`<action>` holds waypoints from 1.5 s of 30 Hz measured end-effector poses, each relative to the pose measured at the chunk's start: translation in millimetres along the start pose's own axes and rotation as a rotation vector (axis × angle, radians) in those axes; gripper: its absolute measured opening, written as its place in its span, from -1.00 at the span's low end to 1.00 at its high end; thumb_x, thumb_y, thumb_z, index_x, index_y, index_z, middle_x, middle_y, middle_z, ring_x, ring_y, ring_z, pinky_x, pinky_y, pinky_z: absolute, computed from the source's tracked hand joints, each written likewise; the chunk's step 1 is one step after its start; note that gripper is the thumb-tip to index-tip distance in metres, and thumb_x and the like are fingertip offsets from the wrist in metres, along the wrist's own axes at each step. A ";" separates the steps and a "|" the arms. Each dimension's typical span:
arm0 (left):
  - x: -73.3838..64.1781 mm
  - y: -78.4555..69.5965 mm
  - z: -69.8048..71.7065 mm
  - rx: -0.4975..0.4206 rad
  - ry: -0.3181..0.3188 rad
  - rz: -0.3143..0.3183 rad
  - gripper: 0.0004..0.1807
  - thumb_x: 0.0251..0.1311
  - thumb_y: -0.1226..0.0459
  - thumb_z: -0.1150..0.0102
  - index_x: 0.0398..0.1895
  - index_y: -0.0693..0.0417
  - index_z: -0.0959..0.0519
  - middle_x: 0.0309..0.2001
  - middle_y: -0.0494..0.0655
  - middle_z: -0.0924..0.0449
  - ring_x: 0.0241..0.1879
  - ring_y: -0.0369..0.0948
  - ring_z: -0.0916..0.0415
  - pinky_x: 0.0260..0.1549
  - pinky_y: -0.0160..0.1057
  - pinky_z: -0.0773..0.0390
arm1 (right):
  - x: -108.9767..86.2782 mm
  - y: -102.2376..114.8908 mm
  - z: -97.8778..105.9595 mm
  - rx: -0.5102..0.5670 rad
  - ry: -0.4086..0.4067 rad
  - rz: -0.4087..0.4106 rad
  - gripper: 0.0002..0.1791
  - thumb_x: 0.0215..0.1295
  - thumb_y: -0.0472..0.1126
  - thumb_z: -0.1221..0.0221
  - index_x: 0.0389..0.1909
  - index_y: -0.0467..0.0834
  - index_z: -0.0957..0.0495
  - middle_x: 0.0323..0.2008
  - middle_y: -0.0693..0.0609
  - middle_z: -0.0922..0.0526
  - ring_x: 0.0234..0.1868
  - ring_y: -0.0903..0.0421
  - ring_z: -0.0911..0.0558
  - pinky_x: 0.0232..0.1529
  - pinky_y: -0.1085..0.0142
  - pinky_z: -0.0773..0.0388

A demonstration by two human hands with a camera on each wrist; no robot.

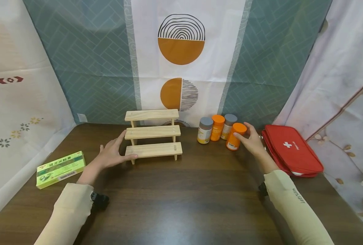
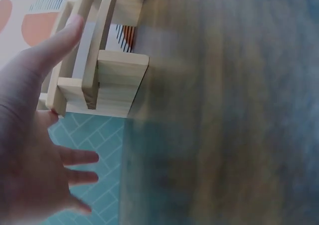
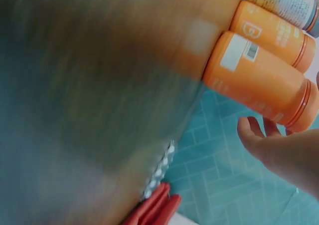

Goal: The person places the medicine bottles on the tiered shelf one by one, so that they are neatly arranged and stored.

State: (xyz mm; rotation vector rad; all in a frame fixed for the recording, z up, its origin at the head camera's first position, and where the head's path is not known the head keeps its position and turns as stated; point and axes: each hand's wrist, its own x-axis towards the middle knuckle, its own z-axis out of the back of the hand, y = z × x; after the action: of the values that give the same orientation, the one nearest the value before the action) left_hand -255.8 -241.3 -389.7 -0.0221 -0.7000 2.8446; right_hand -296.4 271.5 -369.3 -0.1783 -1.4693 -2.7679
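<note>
At the left end of a three-step wooden display rack (image 1: 154, 132) is my left hand (image 1: 112, 154). Its thumb lies along the lowest step, and the index fingertip reaches the end of the middle step. In the left wrist view the other fingers spread straight beside the rack (image 2: 122, 80). My right hand (image 1: 252, 139) holds the front orange bottle (image 1: 234, 140) near its cap, thumb on the near side and fingers round the far right. The right wrist view has the fingers beside the upper part of this orange bottle (image 3: 254, 78), partly hidden by it.
Behind the held bottle stand another orange bottle (image 1: 217, 128) and two grey-capped bottles, one white-labelled bottle (image 1: 204, 132) at the left. A red first-aid pouch (image 1: 293, 149) lies right of my right forearm. A green-yellow box (image 1: 60, 170) lies at the table's left.
</note>
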 end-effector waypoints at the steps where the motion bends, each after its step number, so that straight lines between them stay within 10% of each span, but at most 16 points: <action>1: 0.7 0.8 -1.8 -0.040 0.001 -0.016 0.29 0.06 -0.27 -0.24 0.58 -0.09 0.42 0.50 0.41 0.09 0.43 0.43 0.07 0.18 0.60 0.16 | -0.4 0.5 -1.4 0.017 -0.006 -0.009 -0.08 0.38 -0.06 -0.14 0.54 -0.26 0.18 0.45 -0.40 -0.11 0.45 -0.28 -0.18 0.45 -0.09 -0.12; 9: 3.6 4.3 -10.2 -0.284 -0.014 -0.028 0.26 0.11 -0.11 -0.31 0.57 -0.13 0.45 0.54 0.30 0.16 0.47 0.33 0.08 0.23 0.44 -0.13 | -0.9 2.8 -8.7 0.088 -0.028 -0.048 -0.13 0.40 -0.10 -0.14 0.53 -0.27 0.13 0.44 -0.37 -0.16 0.43 -0.24 -0.23 0.44 -0.04 -0.17; 16: 5.1 3.0 -18.8 -0.425 -0.066 -0.053 0.18 0.16 0.05 -0.32 0.58 -0.11 0.37 0.25 0.35 -0.33 0.05 0.17 -0.51 -0.07 0.07 -0.52 | 0.2 2.1 -9.3 0.132 -0.034 -0.071 -0.17 0.38 -0.15 -0.15 0.51 -0.31 0.06 0.44 -0.37 -0.18 0.44 -0.24 -0.23 0.45 -0.02 -0.16; 27: 12.6 -2.1 -35.3 -0.597 -0.130 -0.102 0.25 0.13 0.24 -0.37 0.56 -0.15 0.46 0.26 0.39 -0.27 0.13 0.19 -0.43 0.07 0.06 -0.46 | 1.1 -5.0 -6.3 0.155 -0.020 -0.098 -0.16 0.38 -0.12 -0.15 0.51 -0.32 0.05 0.42 -0.39 -0.19 0.43 -0.23 -0.23 0.45 -0.05 -0.14; 45: 12.9 9.5 -48.2 -0.677 -0.203 -0.087 0.13 0.20 0.27 -0.30 0.57 -0.32 0.33 0.01 0.25 -0.52 -0.29 -0.42 -0.49 -0.25 -0.38 -0.49 | 1.0 -2.1 -7.6 0.132 -0.030 -0.123 -0.22 0.40 -0.03 -0.12 0.49 -0.29 -0.06 0.39 -0.32 -0.28 0.33 -0.14 -0.34 0.32 0.06 -0.35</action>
State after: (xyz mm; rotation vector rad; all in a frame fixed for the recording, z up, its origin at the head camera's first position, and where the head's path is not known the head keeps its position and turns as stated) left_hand -267.3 -224.8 -436.4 0.1882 -1.6226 2.4118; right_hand -298.3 266.5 -375.2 -0.1336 -1.7209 -2.7586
